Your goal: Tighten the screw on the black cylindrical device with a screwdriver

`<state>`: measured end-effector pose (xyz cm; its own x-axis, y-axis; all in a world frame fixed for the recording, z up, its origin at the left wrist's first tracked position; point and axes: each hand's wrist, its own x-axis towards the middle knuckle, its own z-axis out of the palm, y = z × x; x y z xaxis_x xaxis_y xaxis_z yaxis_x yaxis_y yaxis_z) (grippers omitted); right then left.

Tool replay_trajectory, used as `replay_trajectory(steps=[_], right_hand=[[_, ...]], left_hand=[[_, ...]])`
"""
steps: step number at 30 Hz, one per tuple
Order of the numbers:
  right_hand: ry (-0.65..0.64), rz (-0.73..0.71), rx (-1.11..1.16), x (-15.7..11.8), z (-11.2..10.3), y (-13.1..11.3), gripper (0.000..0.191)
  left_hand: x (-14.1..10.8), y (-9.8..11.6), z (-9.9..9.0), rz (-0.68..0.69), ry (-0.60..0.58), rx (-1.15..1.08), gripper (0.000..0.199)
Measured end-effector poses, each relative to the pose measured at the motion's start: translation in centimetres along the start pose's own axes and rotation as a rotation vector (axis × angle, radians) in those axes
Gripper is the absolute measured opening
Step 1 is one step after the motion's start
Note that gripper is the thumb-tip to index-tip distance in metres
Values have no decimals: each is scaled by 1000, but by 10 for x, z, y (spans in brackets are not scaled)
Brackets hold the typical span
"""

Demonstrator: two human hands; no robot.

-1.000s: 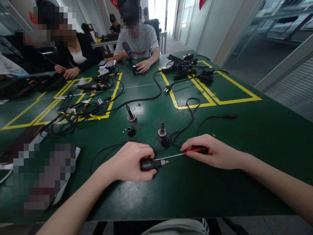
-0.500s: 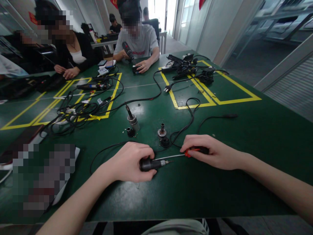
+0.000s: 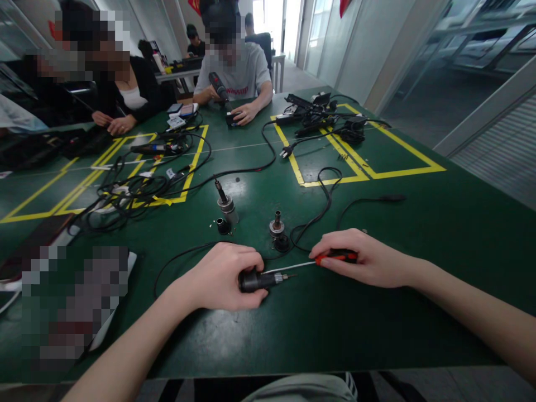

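My left hand (image 3: 230, 276) is closed around a black cylindrical power tool (image 3: 268, 281) lying low over the table, its metal collar and thin tip pointing right. In my right hand (image 3: 360, 258) is a screwdriver (image 3: 337, 257) with a red and black handle, gripped between thumb and fingers. The screwdriver's shank slants left, and its end reaches the tool's body beside my left fingers; the exact contact point is hidden. Beyond my hands stand a metal spindle part (image 3: 227, 204) and a shorter metal part (image 3: 277, 224), with black caps (image 3: 223, 225) close by.
A thin black cable (image 3: 326, 206) loops behind my right hand. Tangled cords (image 3: 138, 184) lie within yellow tape at left, and more black gear (image 3: 318, 114) sits at the far right. Across the green table, one person (image 3: 234, 67) holds a drill; another sits at left.
The screwdriver handle has turned in my right hand, showing more red, and that hand has shifted up slightly. My left hand and the power tool stay almost still.
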<state>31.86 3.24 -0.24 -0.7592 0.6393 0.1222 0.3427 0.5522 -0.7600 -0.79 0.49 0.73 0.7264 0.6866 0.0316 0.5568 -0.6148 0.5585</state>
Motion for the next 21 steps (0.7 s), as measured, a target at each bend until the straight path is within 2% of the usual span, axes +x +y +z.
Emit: replay_trajectory(steps=[4, 8, 13, 21], right_hand=[[8, 3, 16, -1, 1, 2, 31], [36, -8, 8, -2, 1, 3, 20], [62, -21, 21, -2, 0, 3, 19], [20, -18, 20, -1, 1, 1, 26]], left_hand=[[0, 0, 0, 8, 8, 2, 14], [1, 0, 0, 11, 12, 8, 14], [1, -2, 1, 14, 10, 13, 16], [0, -1, 1, 19, 6, 9, 15]])
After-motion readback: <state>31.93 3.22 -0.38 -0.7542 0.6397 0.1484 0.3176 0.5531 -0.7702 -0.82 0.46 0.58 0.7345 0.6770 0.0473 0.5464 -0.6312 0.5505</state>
